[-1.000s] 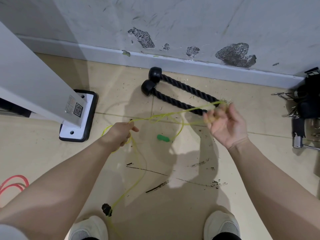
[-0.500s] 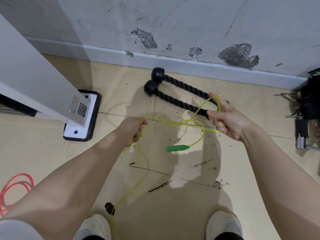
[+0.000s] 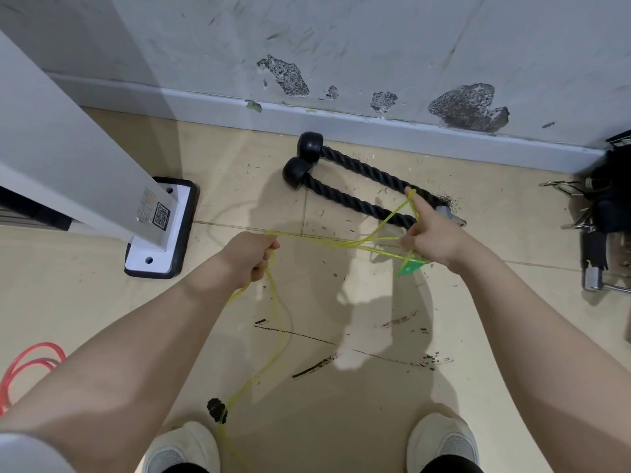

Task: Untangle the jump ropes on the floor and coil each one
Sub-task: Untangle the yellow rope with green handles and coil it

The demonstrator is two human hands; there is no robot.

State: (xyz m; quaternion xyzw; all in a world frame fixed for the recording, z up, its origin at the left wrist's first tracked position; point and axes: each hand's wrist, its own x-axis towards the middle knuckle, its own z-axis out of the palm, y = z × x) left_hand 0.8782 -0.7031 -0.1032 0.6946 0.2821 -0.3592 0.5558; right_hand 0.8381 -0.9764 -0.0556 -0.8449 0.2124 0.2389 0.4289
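My left hand clenches the yellow jump rope; it runs taut toward three o'clock, where my right hand pinches its strands, forefinger hooking a loop.

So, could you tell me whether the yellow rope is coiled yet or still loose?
Still loose: the yellow rope stretches between the left hand and right hand, the rest trailing uncoiled to the floor.

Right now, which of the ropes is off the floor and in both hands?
The yellow jump rope, stretched between the left hand and right hand. The red rope and the thick black rope lie untouched.
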